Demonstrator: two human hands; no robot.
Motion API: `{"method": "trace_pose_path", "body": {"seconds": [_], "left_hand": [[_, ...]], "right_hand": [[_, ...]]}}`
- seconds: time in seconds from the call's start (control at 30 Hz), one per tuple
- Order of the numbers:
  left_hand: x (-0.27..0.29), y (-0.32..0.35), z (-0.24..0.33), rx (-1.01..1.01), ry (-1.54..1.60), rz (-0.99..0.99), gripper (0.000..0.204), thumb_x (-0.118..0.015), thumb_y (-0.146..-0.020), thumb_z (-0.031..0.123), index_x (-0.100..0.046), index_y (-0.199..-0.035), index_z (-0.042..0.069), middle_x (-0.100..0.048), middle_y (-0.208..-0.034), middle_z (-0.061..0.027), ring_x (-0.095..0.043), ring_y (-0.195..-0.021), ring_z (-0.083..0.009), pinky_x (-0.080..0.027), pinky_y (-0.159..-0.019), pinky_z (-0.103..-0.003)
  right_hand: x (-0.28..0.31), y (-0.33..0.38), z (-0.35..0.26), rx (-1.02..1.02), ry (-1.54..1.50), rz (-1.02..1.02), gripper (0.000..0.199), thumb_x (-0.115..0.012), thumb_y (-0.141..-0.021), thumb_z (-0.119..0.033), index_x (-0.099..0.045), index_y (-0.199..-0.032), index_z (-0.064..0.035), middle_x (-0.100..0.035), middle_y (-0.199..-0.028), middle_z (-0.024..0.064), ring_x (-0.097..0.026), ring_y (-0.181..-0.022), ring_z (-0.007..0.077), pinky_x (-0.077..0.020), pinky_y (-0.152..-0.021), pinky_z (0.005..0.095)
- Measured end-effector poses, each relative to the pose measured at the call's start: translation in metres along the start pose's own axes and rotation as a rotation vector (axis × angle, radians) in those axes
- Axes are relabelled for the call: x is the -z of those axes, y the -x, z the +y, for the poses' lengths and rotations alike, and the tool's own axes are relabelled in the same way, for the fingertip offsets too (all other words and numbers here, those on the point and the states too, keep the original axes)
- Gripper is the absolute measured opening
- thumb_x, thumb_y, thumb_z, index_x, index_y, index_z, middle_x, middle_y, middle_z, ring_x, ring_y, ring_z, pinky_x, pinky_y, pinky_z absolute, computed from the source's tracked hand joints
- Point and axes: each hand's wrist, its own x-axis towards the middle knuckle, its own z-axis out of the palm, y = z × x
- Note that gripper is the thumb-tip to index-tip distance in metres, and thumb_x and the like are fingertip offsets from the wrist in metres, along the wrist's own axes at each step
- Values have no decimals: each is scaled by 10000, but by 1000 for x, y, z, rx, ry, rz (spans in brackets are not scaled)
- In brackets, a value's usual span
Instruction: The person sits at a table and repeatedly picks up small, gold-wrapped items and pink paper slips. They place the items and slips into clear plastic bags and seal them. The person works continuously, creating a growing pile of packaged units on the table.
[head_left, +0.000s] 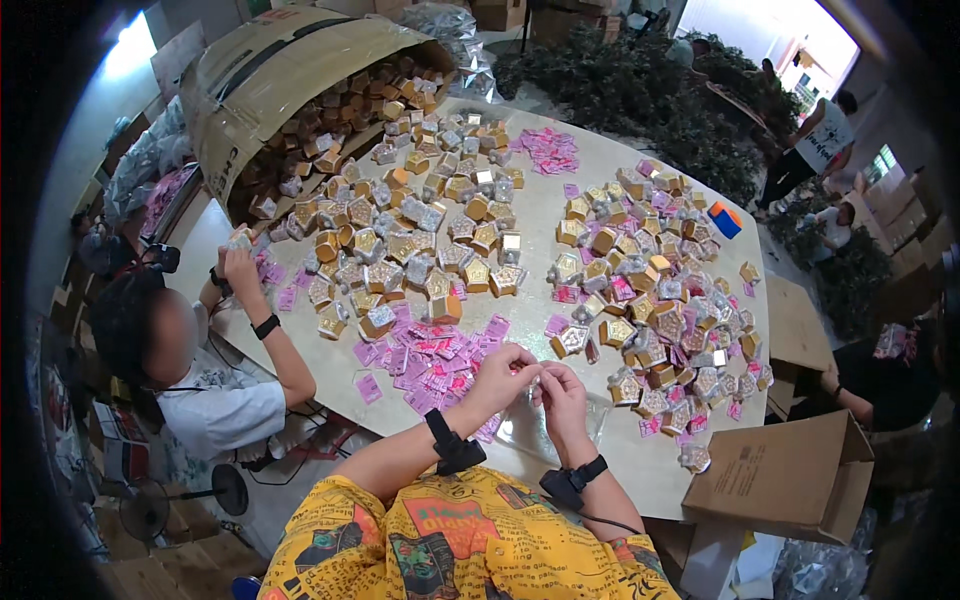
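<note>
My left hand (505, 380) and my right hand (564, 400) meet over the table's near edge, fingertips pinched together. Whatever small, pale or clear thing sits between them is too small to make out. Just under them lies clear plastic (530, 425), partly covered by my hands; I cannot tell if it is a bag or a tray. Beside my left hand spreads a heap of small pink printed cards (430, 360). Beyond it sit many gold, faceted box-like pieces (385, 245), some in clear wrapping. To the right of my hands is another pile of gold pieces (670, 315) mixed with pink cards.
A big carton (290, 70) lies tipped at the far left, spilling gold pieces onto the table (545, 225). A co-worker (215, 390) at the left raises a small item in their hands. A blue and orange object (725, 220) lies far right. An open carton (775, 475) stands near right.
</note>
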Motion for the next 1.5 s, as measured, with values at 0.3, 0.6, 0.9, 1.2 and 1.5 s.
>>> {"method": "trace_pose_path", "body": {"seconds": [0.3,0.6,0.9,1.2,1.5], "left_hand": [[16,1,23,-246,-384,-113,148,-637,-747,145,-607,-801,11,-547,-744,-121,-546,-727,-273,-422,-667,-367],[38,6,41,-491,-819,-284,172,-622,-739,130,-610,-892,53,-526,-862,-106,-504,-915,-294,-387,-801,-412],[46,-18,51,-638,-1137,-362,191,-568,-738,133,-602,-911,60,-560,-936,-94,-506,-970,-265,-361,-899,-430],[44,-33,23,-549,-986,-346,128,-603,-689,167,-652,-645,57,-603,-691,-79,-566,-745,-261,-417,-814,-407],[54,-72,-27,357,-215,-613,144,-620,-665,158,-713,-716,61,-677,-742,-63,-631,-653,-205,-498,-628,-309]], "right_hand": [[0,-2,2,-87,-48,-32,78,-514,-902,-69,-549,-931,-6,-629,-787,89,-590,-593,126,-474,-507,229],[1,-8,3,-134,-25,-102,64,-517,-894,-46,-537,-939,-6,-628,-781,98,-611,-610,146,-511,-537,255],[-1,-24,-4,-188,46,-158,93,-596,-841,-22,-623,-911,34,-631,-778,73,-592,-599,122,-493,-539,237],[0,-34,-11,-126,290,-161,79,-592,-841,-30,-632,-867,33,-640,-753,90,-581,-571,122,-486,-532,243],[-14,-45,-31,719,1334,-398,172,-626,-720,17,-610,-888,-16,-568,-774,128,-580,-668,309,-479,-591,362]]}}
